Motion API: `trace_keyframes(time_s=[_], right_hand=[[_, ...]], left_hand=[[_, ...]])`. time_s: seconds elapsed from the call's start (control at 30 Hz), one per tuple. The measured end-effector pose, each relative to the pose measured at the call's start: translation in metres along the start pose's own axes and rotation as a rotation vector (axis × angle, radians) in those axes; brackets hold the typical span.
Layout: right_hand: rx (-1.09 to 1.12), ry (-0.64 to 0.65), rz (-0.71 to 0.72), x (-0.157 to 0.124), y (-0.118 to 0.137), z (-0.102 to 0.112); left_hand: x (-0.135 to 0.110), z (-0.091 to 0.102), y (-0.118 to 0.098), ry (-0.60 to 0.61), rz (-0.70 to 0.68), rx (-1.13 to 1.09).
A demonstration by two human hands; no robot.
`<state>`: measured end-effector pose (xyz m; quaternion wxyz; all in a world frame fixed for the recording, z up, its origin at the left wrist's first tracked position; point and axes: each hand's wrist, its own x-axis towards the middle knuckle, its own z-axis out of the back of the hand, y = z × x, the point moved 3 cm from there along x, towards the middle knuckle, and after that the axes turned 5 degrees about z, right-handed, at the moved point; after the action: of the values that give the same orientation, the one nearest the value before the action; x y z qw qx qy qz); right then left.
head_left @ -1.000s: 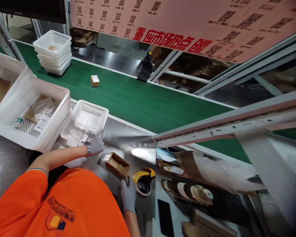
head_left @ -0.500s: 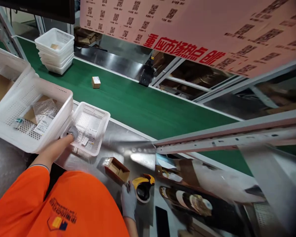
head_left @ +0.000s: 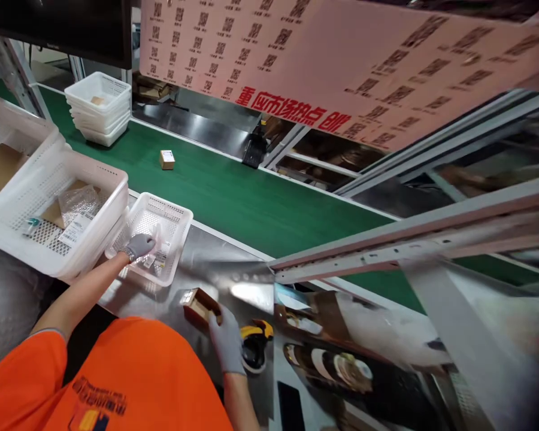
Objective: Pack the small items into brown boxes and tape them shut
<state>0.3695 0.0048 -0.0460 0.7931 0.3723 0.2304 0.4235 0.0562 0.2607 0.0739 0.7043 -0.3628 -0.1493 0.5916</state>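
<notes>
My left hand (head_left: 140, 245), in a grey glove, reaches into the small white plastic basket (head_left: 186, 230). Its fingers are closed on a small translucent plastic bag (head_left: 159, 234); what the bag contains is too blurred to tell. Below it, small labelled packets (head_left: 160, 260) lie on the basket's floor. My gloved right hand (head_left: 226, 338) grips the near right end of an open brown cardboard box (head_left: 200, 308), its fingers at the rim. Just right of that hand, a yellow and black tape dispenser (head_left: 256, 344) rests on the metal bench (head_left: 206, 251).
Bigger white baskets (head_left: 123, 179) stand at left, with bubble wrap and cardboard inside. Beyond the bench, a green conveyor belt (head_left: 220, 200) carries a small carton (head_left: 166, 160) and stacked baskets (head_left: 99, 123). A metal frame rail (head_left: 341, 260), tape rolls (head_left: 350, 368) and a black phone-like slab (head_left: 290, 407) are at right.
My left hand has moved right, from the basket's left side to its middle, and closed on the plastic bag. My right hand has moved up from beside the box and taken hold of it.
</notes>
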Motion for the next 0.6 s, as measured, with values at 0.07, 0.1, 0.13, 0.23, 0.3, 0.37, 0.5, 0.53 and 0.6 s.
trace_keyframes(time_s=[0.07, 0.1, 0.13, 0.23, 0.3, 0.37, 0.5, 0.53, 0.6], right_hand=[[0.153, 0.019, 0.029, 0.004, 0.027, -0.003], [0.244, 0.035, 0.044, 0.005, 0.042, -0.005], [0.329, 0.058, 0.060, 0.006, 0.057, -0.008], [0.491, 0.124, 0.124, 0.008, 0.097, -0.018], [0.568, 0.184, 0.148, 0.008, 0.114, -0.025], [0.617, 0.220, 0.141, 0.005, 0.120, -0.030], [0.717, 0.172, 0.010, -0.008, 0.111, -0.035], [0.776, 0.156, -0.049, -0.011, 0.107, -0.036], [0.905, 0.143, -0.172, -0.018, 0.099, -0.039]], left_hand=[[-0.004, -0.015, -0.013, 0.065, -0.027, 0.010], [-0.007, -0.026, -0.019, 0.113, -0.052, 0.006], [-0.012, -0.037, -0.026, 0.163, -0.083, -0.012], [-0.029, -0.073, -0.043, 0.328, -0.168, -0.140], [-0.039, -0.093, -0.049, 0.408, -0.173, -0.239], [-0.046, -0.108, -0.050, 0.441, -0.134, -0.289], [-0.052, -0.124, -0.039, 0.448, -0.007, -0.320], [-0.052, -0.126, -0.036, 0.413, 0.014, -0.354], [-0.053, -0.128, -0.029, 0.314, 0.041, -0.462]])
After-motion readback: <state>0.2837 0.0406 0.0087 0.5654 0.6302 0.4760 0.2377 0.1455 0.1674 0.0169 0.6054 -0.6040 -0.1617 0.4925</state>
